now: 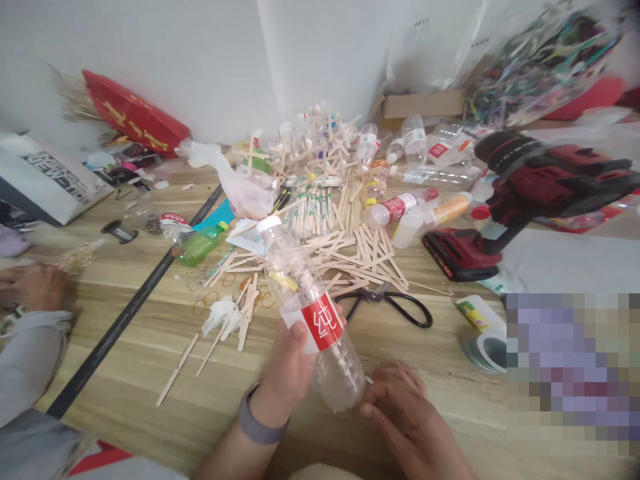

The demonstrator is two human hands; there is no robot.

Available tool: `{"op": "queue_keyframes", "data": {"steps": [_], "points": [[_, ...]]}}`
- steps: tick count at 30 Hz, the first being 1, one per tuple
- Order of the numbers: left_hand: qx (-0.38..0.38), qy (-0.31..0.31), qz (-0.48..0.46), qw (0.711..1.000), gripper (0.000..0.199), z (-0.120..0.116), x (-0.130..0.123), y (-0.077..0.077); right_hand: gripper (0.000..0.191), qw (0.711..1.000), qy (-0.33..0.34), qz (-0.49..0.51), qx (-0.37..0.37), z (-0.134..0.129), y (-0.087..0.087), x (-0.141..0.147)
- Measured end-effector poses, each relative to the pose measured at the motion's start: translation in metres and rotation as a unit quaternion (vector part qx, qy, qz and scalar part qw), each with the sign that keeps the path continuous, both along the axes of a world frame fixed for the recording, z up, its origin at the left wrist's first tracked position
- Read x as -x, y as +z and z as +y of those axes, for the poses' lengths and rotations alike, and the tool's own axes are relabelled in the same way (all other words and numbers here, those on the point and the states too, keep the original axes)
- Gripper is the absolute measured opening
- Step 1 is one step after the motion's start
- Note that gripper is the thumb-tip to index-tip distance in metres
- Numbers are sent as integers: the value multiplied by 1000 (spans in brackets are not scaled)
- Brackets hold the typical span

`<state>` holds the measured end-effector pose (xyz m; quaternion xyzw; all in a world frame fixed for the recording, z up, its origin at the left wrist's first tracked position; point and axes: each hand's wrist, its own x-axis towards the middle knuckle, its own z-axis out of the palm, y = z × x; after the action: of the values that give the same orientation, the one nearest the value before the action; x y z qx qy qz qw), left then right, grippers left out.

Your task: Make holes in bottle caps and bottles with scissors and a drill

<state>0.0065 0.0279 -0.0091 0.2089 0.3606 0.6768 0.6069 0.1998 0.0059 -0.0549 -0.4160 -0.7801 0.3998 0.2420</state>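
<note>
A clear plastic bottle (pixel 327 353) with a red and white label and a white cap is tilted above the wooden table, cap end away from me. My left hand (pixel 287 363) is wrapped round its middle, thumb on the label. Something yellow shows inside the bottle near its neck. Beside the bottle's bottom end is my right hand (pixel 405 417), its fingers curled together with a tiny pale tip at them; what they pinch is too small to name. Black-handled scissors (pixel 383 297) lie just beyond the bottle.
Wooden sticks (pixel 370 257) are strewn across the middle, with more bottles (pixel 415 140) behind. A red and black power tool (pixel 520 193) stands at right, near a spool (pixel 490 352). At left, another person's hand (pixel 40 287) rests beyond a black strip (pixel 120 323).
</note>
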Motion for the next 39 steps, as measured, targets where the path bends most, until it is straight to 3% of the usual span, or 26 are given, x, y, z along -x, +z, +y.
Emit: {"op": "queue_keyframes", "data": {"steps": [7,15,23,30,33,37,39], "points": [[-7,10,-4,1000,56,-1,-3,0,13,995,-1,-49,-82,3,-7,-4],[-1,10,6,1000,56,-2,-2,-2,19,991,49,-64,-104,2,3,-3],[7,14,-2,1000,56,-2,-4,1,12,992,-11,-54,-115,-1,-5,-6],[8,24,-11,1000,55,1,-6,5,16,983,-53,-40,-168,0,2,-5],[22,36,-6,999,57,-1,-6,6,16,990,-41,-13,-132,-2,4,-3],[28,50,-2,998,57,-1,-7,6,5,997,-75,17,-17,-8,6,2],[27,47,-5,999,57,-1,-7,5,14,995,-90,20,37,-10,6,4]]}}
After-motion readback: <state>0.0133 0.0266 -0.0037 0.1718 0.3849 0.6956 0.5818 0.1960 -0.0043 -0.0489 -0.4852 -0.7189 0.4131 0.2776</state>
